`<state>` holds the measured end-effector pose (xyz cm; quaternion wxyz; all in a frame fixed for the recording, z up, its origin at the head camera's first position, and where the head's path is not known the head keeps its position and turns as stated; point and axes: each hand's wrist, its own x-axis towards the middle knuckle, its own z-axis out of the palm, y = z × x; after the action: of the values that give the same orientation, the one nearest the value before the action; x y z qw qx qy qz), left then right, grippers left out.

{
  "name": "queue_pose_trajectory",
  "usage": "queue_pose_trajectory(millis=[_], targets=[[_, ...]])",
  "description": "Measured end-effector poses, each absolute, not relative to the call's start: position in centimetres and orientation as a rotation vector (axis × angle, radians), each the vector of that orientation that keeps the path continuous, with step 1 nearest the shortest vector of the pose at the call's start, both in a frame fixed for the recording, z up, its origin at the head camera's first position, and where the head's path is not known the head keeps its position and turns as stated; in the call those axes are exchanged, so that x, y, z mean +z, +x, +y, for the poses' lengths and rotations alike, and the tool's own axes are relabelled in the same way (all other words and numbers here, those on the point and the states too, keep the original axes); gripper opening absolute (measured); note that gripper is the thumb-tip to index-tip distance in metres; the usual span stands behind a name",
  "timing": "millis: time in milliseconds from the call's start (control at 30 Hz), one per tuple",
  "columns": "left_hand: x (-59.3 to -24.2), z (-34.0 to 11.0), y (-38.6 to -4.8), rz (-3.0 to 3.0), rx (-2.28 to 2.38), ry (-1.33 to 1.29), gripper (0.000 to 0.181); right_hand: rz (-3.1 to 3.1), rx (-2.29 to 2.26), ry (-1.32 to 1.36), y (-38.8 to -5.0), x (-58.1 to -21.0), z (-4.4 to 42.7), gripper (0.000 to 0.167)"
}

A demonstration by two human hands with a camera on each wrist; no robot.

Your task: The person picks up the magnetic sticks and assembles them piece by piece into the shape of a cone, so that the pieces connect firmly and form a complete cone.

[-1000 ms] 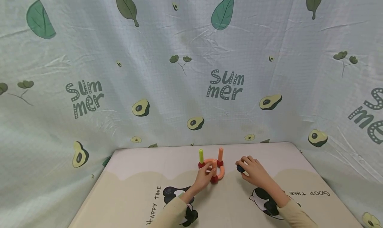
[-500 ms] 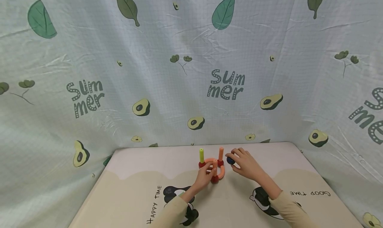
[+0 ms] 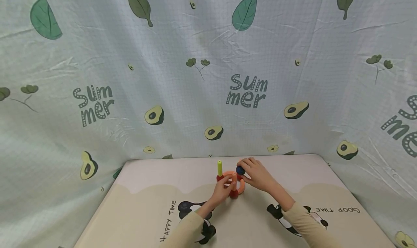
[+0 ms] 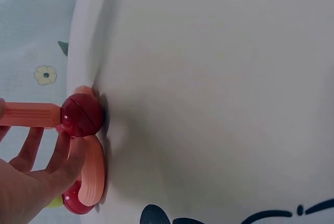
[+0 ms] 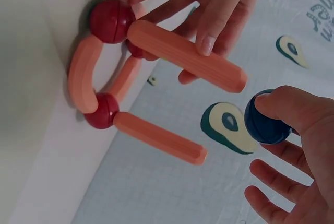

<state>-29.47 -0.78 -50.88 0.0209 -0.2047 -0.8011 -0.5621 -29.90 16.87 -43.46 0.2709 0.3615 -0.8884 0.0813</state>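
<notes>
A toy frame of red balls and curved orange sticks (image 5: 83, 75) sits on the table, with straight sticks standing up from it. My left hand (image 3: 221, 190) holds the near upright orange stick (image 3: 234, 182), thumb on one side and fingers on the other. Between thumb and fingers, my right hand (image 3: 258, 176) pinches a dark blue ball (image 5: 267, 119). That ball is over the far-right upright orange stick (image 5: 162, 138), mostly hidden in the head view. In the right wrist view a gap shows between ball and sticks. A red ball (image 4: 82, 115) forms the near corner.
A yellow-green stick (image 3: 219, 168) stands upright at the frame's far-left corner. The table's cover (image 3: 146, 211) is pale with printed cartoon figures and lettering. Just behind the table hangs a printed curtain (image 3: 176, 96).
My right hand has carried the blue ball leftward and slightly up to the far-right orange stick. The left hand keeps its hold on the near stick.
</notes>
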Motion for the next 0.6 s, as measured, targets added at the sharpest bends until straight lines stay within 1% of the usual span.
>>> queue_pose_trajectory(millis=[300,600], targets=[[-50.3,-1.3,-29.1,-2.522,-1.949,-0.565,0.033,-2.407,0.227,1.01,-29.8,-43.2,15.7,0.041],[-51.0,-1.7,-30.0,-2.559,-2.036,-0.537,0.036,-2.441,0.253,1.007,-29.9,-43.3,15.3,0.045]])
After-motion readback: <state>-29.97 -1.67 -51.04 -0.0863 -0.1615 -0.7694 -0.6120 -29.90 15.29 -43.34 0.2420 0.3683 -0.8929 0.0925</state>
